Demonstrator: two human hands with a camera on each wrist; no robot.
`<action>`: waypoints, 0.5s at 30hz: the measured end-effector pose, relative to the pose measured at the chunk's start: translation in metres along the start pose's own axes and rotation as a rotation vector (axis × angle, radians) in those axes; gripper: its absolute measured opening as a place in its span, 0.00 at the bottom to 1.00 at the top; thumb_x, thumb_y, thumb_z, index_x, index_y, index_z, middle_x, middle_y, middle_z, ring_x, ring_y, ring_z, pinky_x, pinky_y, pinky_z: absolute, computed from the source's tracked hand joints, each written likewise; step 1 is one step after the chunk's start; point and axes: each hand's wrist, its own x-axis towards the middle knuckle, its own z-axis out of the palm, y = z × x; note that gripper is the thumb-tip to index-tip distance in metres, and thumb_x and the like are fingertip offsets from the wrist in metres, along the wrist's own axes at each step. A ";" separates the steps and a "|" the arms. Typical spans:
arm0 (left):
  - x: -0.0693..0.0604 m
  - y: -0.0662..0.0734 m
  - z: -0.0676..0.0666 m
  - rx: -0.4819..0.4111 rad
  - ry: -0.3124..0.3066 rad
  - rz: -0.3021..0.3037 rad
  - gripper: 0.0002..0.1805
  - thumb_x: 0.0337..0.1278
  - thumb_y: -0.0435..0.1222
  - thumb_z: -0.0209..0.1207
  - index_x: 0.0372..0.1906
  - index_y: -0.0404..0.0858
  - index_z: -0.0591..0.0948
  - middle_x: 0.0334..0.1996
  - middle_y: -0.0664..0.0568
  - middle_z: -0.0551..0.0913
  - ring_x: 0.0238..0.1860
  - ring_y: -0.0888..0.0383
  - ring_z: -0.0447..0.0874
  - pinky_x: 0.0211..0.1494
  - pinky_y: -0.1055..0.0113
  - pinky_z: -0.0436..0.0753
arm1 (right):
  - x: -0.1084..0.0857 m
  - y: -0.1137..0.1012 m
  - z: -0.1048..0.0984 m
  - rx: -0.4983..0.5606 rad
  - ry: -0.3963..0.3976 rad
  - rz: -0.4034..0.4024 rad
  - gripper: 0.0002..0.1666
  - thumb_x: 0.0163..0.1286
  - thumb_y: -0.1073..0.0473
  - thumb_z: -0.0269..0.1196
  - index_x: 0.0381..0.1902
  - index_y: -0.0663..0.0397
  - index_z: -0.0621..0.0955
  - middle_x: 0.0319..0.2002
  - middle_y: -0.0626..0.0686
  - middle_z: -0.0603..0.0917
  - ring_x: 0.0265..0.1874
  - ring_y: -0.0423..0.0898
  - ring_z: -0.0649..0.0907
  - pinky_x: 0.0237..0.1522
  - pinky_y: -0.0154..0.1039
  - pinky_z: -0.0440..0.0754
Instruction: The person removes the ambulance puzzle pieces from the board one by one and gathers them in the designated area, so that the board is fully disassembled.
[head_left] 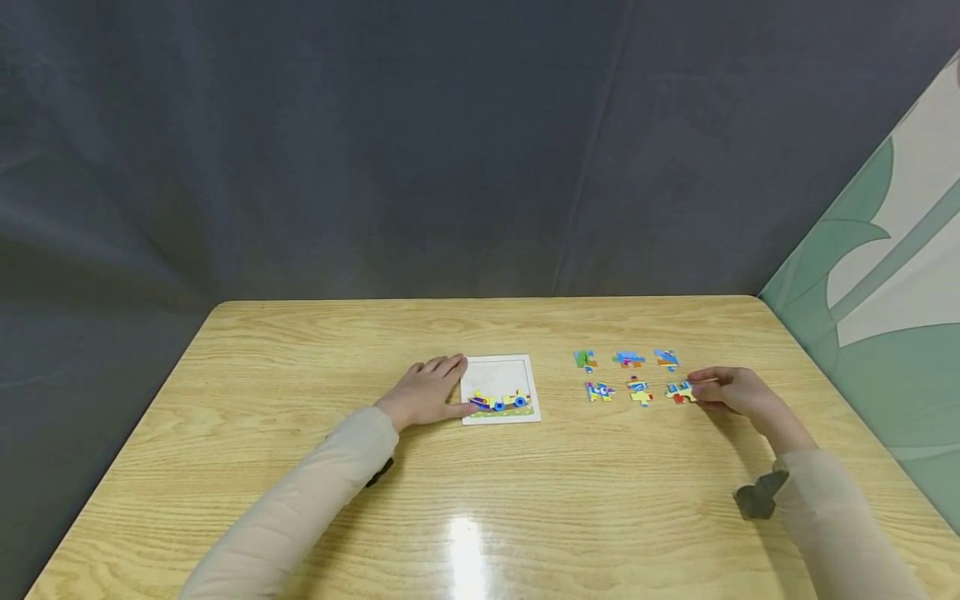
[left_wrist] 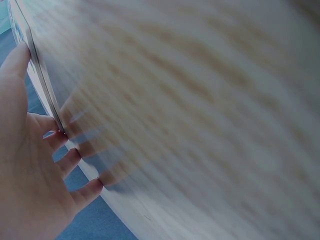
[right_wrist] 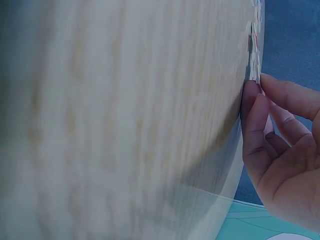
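A white square puzzle board (head_left: 495,372) lies on the table, its bottom strip filled with a picture of a vehicle with blue wheels. My left hand (head_left: 427,393) rests at the board's left edge, thumb on the lower left corner and index finger by the upper left one; in the left wrist view the other fingertips (left_wrist: 92,189) touch the tabletop. At the far right of the loose pieces, my right hand (head_left: 742,398) pinches a yellow, blue and red puzzle piece (head_left: 679,392) by its right side, between thumb and fingers. That piece is at table level.
Several other puzzle pieces (head_left: 628,359) lie spread in two rows between the board and my right hand. The wooden table (head_left: 585,500) ends at a dark curtain (head_left: 420,167) behind and a green and white patterned panel (head_left: 900,367) on the right.
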 end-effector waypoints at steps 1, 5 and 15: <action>0.000 0.000 0.000 0.000 0.000 0.000 0.46 0.63 0.65 0.43 0.77 0.44 0.47 0.78 0.52 0.47 0.77 0.50 0.46 0.76 0.45 0.52 | 0.000 0.000 0.000 0.004 -0.002 0.002 0.30 0.69 0.64 0.57 0.59 0.85 0.64 0.32 0.28 0.79 0.31 0.24 0.80 0.37 0.26 0.83; 0.000 0.000 0.000 0.001 -0.003 -0.002 0.46 0.63 0.65 0.43 0.77 0.44 0.47 0.78 0.52 0.46 0.78 0.50 0.46 0.77 0.46 0.52 | 0.000 0.001 0.000 0.016 -0.004 0.012 0.30 0.69 0.65 0.58 0.59 0.84 0.64 0.32 0.28 0.79 0.30 0.25 0.80 0.37 0.26 0.83; -0.001 0.000 -0.001 0.004 -0.007 0.000 0.47 0.63 0.65 0.42 0.77 0.43 0.46 0.78 0.52 0.46 0.78 0.50 0.45 0.77 0.46 0.51 | 0.001 -0.012 0.003 -0.010 0.034 -0.020 0.29 0.70 0.63 0.58 0.60 0.82 0.65 0.30 0.31 0.81 0.30 0.25 0.81 0.37 0.26 0.83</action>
